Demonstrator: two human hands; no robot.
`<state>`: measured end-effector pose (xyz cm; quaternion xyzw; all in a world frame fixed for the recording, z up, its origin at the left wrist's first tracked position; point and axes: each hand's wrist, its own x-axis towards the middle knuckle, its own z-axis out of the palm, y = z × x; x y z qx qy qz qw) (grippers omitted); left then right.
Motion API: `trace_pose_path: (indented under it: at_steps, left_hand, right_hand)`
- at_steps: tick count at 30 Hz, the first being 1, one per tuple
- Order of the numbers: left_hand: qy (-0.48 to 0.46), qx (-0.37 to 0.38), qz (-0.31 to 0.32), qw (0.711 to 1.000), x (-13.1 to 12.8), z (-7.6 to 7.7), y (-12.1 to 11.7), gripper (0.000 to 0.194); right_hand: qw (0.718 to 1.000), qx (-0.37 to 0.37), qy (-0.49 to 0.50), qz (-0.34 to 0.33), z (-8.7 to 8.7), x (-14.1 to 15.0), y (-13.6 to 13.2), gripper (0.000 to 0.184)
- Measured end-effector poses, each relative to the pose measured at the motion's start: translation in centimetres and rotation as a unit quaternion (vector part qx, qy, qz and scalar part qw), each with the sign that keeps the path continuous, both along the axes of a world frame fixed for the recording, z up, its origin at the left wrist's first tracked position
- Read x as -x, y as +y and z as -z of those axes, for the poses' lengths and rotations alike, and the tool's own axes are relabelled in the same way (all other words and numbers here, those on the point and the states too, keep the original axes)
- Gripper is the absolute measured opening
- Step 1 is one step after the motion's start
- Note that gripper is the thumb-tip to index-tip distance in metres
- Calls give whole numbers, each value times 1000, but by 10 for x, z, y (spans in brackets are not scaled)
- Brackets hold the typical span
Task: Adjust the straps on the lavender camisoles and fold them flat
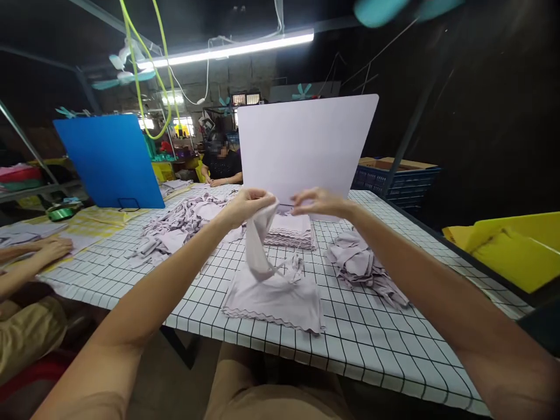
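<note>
My left hand (248, 205) is closed round the top of a pale lilac fabric piece (259, 245), which hangs twisted from it above the table. My right hand (315, 202) is raised beside it with fingers pinched together; what they pinch is too small to make out. Below the hands lies a flat pile of the same lilac cloth (275, 298) with a scalloped edge. A neat stack of folded pieces (291, 230) sits just behind, in front of a white upright board (306, 146).
The table has a black-and-white checked cover (385, 344). A loose heap of lilac pieces (179, 224) lies left, a smaller crumpled heap (363, 265) right. A blue board (109, 160) stands far left. Another person's hand (52, 248) rests at the left edge; someone sits across. Yellow bins (511, 248) stand right.
</note>
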<state>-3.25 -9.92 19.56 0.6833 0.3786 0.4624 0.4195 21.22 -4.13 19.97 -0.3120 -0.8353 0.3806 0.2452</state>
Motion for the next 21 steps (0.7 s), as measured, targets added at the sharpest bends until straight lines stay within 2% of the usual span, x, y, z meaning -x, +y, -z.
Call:
trace_pose_path:
  at_steps: [2,4,5,9,13,16,18,19,21]
  left_hand:
    - [35,-10,16,999,-4,-10,1,35]
    - [34,10,27,999,0,-16,-1,31]
    - [31,34,33,998,6,-18,-3,29]
    - [37,130,62,989,41,-18,-12,30]
    - [-55,87,72,992,56,-13,-14,27]
    - [-108,75,89,987,55,-12,-13,28]
    - [-78,95,110,986,55,-11,-12,30]
    - [-49,104,122,986,56,-10,-12,31]
    - [-6,110,136,985,61,-10,-11,31]
  right_hand:
    - [993,20,106,-45,-3,27,-11,41]
    - [983,77,135,-96,-6,46,-17,44]
    - [980,99,143,-98,-9,50,-18,40]
    - [971,130,201,-22,-22,37,-10,31]
    - [977,119,174,-25,-31,25,-9,32]
    - [959,100,263,-23,-36,26,-13,29]
    - [944,92,318,-1,-41,23,-14,25]
    - [945,90,315,14,-44,19,-14,24]
    - [965,92,244,40,-49,7,-12,27]
